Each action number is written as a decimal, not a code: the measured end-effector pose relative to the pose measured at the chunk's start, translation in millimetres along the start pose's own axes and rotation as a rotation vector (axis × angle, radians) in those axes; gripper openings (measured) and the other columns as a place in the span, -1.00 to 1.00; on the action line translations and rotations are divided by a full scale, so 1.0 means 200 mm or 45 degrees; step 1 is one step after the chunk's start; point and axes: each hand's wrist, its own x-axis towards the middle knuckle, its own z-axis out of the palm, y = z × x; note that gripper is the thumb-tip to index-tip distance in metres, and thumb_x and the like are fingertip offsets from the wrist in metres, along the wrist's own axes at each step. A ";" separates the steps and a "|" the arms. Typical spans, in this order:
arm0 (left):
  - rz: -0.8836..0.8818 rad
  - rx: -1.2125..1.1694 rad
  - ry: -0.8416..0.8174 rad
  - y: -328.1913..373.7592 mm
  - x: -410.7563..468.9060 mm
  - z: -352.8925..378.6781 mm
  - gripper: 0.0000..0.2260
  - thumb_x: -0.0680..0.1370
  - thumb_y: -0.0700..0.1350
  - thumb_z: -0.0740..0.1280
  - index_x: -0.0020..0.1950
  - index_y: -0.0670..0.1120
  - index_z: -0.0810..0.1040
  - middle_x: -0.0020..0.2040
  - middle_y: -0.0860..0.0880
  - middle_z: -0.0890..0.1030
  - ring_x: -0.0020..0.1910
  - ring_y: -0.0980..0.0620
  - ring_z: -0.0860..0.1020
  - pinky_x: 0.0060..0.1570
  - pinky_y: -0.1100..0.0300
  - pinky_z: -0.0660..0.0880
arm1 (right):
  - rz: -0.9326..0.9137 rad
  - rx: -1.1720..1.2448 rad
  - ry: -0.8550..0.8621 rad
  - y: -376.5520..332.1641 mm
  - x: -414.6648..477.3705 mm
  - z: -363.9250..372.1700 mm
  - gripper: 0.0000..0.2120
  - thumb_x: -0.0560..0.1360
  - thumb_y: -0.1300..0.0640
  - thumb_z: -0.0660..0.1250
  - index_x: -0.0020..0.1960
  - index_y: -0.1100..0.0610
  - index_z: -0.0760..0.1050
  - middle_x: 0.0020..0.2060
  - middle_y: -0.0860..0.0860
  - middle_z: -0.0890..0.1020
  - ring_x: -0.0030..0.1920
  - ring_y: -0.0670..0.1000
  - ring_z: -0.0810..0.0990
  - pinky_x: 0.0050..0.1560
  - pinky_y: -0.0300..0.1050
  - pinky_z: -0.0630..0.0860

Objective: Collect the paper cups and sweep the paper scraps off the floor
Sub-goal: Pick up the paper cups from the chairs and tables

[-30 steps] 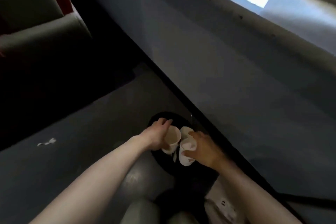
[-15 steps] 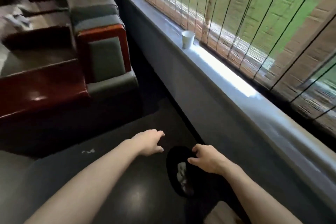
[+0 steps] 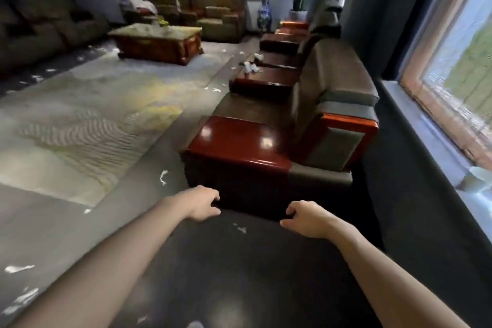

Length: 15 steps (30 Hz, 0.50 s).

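Observation:
Both my hands hang over the dark floor and hold nothing. My left hand (image 3: 203, 206) has loosely curled fingers; my right hand (image 3: 306, 218) is relaxed too. White paper scraps lie on the floor: one (image 3: 241, 228) between my hands, one (image 3: 163, 176) beside the rug edge, others at the lower left (image 3: 18, 269). Paper cups (image 3: 250, 66) lie on a wooden side table farther up the row of armchairs. A white cup (image 3: 478, 173) stands on the windowsill at the right edge, blurred.
A row of armchairs with glossy red-brown wooden arms (image 3: 239, 146) runs ahead of me. A pale patterned rug (image 3: 80, 136) covers the left floor. A wooden coffee table (image 3: 157, 40) and sofas stand at the back. The window wall (image 3: 426, 141) bounds the right.
The view swung up from the floor by the wall to the whole room. My hands let go of the cups over the black bag, which is now out of view.

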 end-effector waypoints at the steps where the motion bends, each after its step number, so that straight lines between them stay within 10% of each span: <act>1: -0.036 -0.020 0.020 -0.13 0.00 -0.02 -0.56 0.59 0.04 0.24 0.42 -0.09 0.34 0.35 -0.13 0.44 0.31 -0.09 0.42 0.28 0.11 0.35 | -0.046 -0.027 -0.029 -0.12 0.09 0.00 -0.54 0.52 -0.10 0.31 0.33 0.12 0.43 0.17 0.04 0.58 0.12 0.03 0.58 0.08 -0.16 0.49; 15: -0.257 -0.149 0.191 -1.76 0.51 -0.64 -0.61 0.60 -0.01 0.23 0.38 -0.15 0.39 0.34 -0.11 0.48 0.32 -0.05 0.42 0.20 0.23 0.28 | -0.268 -0.122 -0.035 -1.53 1.46 -0.26 -0.60 0.54 -0.07 0.29 0.28 0.15 0.48 0.20 0.07 0.55 0.19 0.07 0.52 0.09 -0.15 0.43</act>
